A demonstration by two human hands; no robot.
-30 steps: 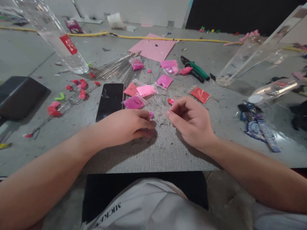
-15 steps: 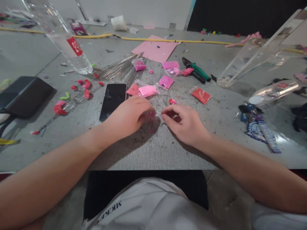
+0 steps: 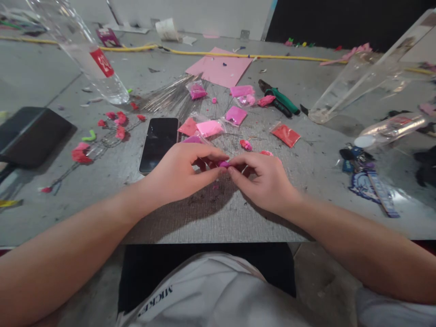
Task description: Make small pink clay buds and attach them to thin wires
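Near the front edge of the surface (image 3: 259, 227), our left hand (image 3: 184, 170) and right hand (image 3: 264, 177) pinch a purple lump (image 3: 224, 164) between nearly closed fingertips — its shape mostly hidden; beyond, our left hand partly covers a purple packet (image 3: 193, 139) — towards the back edge, a pink sheet (image 3: 226, 72) lies flat

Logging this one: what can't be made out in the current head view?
All in the head view:
Purple piece: full shape, hidden by the left hand and right hand.
Purple packet: lower part, behind the left hand.
Tall bottle: top, cut off by the upper edge.
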